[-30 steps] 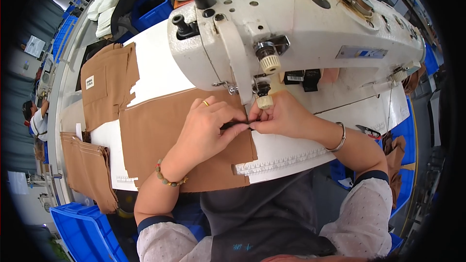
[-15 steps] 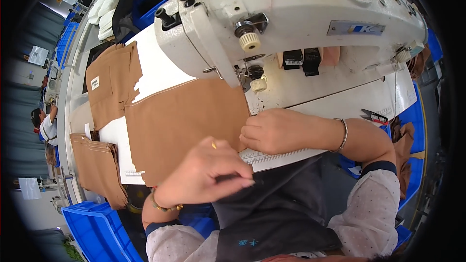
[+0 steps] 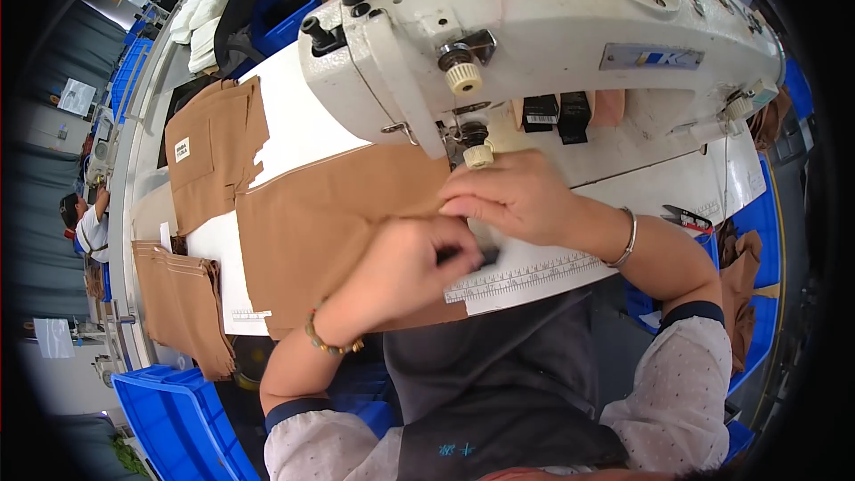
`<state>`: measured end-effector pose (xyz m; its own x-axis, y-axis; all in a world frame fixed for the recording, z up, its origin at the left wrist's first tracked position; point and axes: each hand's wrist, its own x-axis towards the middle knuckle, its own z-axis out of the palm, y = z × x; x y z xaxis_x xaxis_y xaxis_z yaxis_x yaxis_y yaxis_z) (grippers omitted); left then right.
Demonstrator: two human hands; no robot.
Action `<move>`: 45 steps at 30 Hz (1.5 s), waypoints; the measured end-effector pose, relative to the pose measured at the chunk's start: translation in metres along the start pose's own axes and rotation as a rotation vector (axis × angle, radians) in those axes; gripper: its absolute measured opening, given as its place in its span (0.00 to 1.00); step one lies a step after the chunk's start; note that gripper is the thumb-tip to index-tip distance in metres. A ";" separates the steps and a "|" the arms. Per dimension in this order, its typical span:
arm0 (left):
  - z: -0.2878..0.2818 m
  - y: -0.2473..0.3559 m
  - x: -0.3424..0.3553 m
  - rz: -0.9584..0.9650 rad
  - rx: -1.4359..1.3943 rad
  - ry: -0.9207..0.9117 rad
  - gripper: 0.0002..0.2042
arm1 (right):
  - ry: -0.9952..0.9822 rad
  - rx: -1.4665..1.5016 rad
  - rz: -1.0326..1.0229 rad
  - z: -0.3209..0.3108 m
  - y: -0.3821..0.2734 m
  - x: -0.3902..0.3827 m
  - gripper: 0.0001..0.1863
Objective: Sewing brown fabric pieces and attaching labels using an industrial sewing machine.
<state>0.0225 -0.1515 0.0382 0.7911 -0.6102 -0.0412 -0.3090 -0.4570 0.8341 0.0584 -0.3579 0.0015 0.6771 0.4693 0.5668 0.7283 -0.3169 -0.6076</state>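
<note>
- Clock centred on my feed, 12 at top.
- Left hand (image 3: 414, 254), about centre: blurred, fingers curled, thumb bent toward index, back of hand up; forearm rises from 7 o'clock, beaded bracelet (image 3: 329, 343) at wrist.
- Left grip: I can't tell whether it pinches anything. Small dark blurred object (image 3: 486, 255) just beside fingertips, unidentifiable from here.
- Right hand (image 3: 517, 200), toward 2 o'clock, below machine head: wrist bent, fingers bunched, thumb tucked alongside; forearm comes from 4 o'clock, silver metal bangle (image 3: 631, 237) on it.
- Right grip: fingers look pressed together near the cloth's edge; I can't tell if they pinch it.
- Large flat brown fabric panel (image 3: 303, 232): 9 o'clock on white worktable (image 3: 303, 107), left hand over its near-right part.
- White metal sewing machine (image 3: 552, 27): 12 to 2 o'clock.
- Folded brown fabric piece with white label (image 3: 227, 169): 10 o'clock. Brown fabric stack (image 3: 183, 307): 8 o'clock.
- Black-and-red thread snips (image 3: 690, 219): 3 o'clock.
</note>
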 end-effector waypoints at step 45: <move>-0.037 -0.050 0.045 -0.332 0.190 0.127 0.08 | -0.221 -0.343 -0.153 0.001 0.025 -0.008 0.07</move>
<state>0.0932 -0.1322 0.0152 0.9197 -0.3296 -0.2135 -0.1078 -0.7347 0.6697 0.0713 -0.3693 -0.0189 0.5471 0.6853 0.4807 0.8365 -0.4682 -0.2845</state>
